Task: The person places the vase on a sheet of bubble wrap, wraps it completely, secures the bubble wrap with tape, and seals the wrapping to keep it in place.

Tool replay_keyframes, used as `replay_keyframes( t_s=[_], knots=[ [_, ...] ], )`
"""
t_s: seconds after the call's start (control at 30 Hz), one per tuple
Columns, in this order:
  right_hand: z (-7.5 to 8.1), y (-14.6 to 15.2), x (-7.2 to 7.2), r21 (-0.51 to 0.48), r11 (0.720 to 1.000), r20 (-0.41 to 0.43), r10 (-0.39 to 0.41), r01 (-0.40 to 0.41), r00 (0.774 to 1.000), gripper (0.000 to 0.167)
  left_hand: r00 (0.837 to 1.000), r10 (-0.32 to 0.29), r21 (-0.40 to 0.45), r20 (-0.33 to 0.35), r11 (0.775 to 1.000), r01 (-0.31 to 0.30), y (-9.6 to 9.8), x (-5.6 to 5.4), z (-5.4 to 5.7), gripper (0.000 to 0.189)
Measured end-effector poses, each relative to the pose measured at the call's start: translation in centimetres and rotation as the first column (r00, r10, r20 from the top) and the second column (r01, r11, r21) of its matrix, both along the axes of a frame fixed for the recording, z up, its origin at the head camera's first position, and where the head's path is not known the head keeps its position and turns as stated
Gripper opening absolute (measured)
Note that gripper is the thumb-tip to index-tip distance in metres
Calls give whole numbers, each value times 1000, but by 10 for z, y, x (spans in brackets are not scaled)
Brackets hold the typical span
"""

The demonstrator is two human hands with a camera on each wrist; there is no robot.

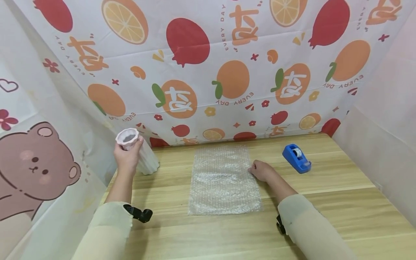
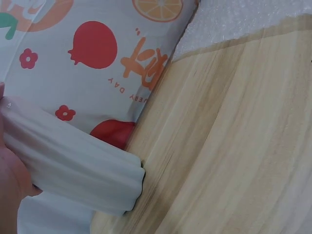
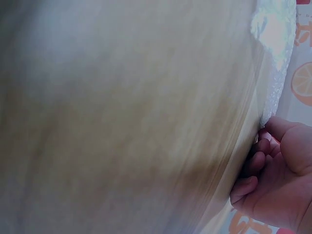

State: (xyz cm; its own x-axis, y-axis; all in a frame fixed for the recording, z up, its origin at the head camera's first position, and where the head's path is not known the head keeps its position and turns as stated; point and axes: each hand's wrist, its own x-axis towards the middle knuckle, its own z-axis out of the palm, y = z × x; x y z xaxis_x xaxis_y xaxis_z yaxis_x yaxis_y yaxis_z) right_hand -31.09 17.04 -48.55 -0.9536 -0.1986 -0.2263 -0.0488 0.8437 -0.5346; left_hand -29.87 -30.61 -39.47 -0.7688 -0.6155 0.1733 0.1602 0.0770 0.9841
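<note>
My left hand (image 1: 128,157) grips a white fluted vase (image 1: 147,160) near its open rim, thumb on one side. The vase is at the table's left back; in the left wrist view its ribbed body (image 2: 80,161) slants toward the wood, and I cannot tell whether its base touches. A sheet of clear bubble wrap (image 1: 224,184) lies flat in the middle of the table. At its right edge my right hand (image 1: 262,171) has its fingers curled. The right wrist view shows thumb and forefinger pinching the edge of the bubble wrap (image 3: 277,92).
A blue tape dispenser (image 1: 297,159) with a roll of clear tape stands at the right back of the wooden table (image 1: 341,202). Behind the table hangs a fruit-print curtain (image 1: 208,72); a bear-print cloth (image 1: 35,162) hangs on the left.
</note>
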Motion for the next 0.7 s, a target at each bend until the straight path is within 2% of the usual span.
replay_keyframes(
  t_s=[0.1,0.23,0.33,0.4,0.47,0.57,0.7],
  knots=[
    [0,0,0,-6,1000,3,-9,9,1000,27,997,45,59,-62,997,-41,2,3,-1,68],
    [1,0,0,-12,1000,10,-13,14,1000,27,983,112,174,-144,981,-86,6,9,2,63],
    [1,1,0,-12,1000,15,-11,12,1000,27,973,139,283,-183,955,-83,9,14,4,59],
    [1,1,0,-12,1000,19,-11,11,1000,27,962,144,367,-231,929,-51,11,17,4,55],
    [1,2,0,-12,1000,18,-8,8,1000,27,952,141,457,-273,890,-1,13,21,5,52],
    [1,2,1,-18,1000,12,-7,7,1000,27,934,134,572,-332,816,86,14,25,3,47],
    [1,1,3,-33,999,11,-7,8,1000,28,936,116,704,-333,691,165,16,31,1,42]
  ],
)
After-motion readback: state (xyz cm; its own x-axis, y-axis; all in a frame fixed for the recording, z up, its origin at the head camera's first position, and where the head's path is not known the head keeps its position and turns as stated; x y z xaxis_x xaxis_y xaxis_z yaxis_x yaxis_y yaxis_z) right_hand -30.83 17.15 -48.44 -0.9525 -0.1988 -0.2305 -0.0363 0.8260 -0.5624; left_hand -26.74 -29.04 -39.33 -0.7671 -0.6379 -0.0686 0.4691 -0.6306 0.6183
